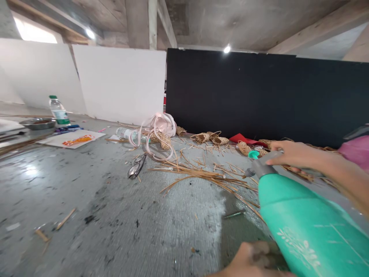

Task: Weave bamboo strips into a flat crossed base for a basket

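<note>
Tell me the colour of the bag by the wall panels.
The bag is pale pink, seen best in the head view.

Teal on near-right spray bottle (305,215), white leaf pattern. Black on far-right panel (259,92), white on far-left panel (121,80). Pale pink on bag (166,126), tan on strips (201,174), red on sheet (243,139).

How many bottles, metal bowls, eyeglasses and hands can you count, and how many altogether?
Bottles: 3 (upright clear plastic bottle with a green cap, clear plastic bottle lying down, big teal bottle)
Round metal bowls: 1
Dark-framed eyeglasses: 1
Hands: 2 (right hand, left hand)
Total: 7
</note>
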The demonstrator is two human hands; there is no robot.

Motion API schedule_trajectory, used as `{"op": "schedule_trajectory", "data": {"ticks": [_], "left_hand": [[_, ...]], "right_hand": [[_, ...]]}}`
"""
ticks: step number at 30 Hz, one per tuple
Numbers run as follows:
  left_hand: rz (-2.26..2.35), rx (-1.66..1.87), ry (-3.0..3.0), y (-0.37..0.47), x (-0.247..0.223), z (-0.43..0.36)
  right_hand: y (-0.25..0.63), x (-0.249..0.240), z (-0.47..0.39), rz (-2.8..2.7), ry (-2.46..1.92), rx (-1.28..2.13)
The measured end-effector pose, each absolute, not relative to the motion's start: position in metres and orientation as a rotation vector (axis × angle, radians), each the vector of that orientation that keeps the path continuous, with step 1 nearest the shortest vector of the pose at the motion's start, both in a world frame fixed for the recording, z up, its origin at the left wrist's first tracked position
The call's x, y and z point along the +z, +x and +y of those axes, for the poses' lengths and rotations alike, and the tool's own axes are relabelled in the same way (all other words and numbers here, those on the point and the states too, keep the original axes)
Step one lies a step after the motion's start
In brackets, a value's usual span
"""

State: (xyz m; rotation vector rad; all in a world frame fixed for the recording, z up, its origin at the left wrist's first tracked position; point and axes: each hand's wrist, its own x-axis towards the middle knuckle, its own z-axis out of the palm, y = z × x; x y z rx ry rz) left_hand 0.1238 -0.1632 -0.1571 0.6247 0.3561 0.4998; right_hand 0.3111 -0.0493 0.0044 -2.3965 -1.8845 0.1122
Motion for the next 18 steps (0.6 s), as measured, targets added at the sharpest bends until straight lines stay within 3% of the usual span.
{"op": "schedule_trajectory", "data": {"ticks": [8,18], "left_hand": [[0.518,0.707,0.505,0.129,-0.172,-0.161],[0.674,0.868,0.388,0.107,-0.164,-0.149]], "right_hand": [[0.251,0.013,-0.033,-2.019,-2.559,0.167],[0.219,0.029,-0.039,-1.989,-2.339,0.101]]}}
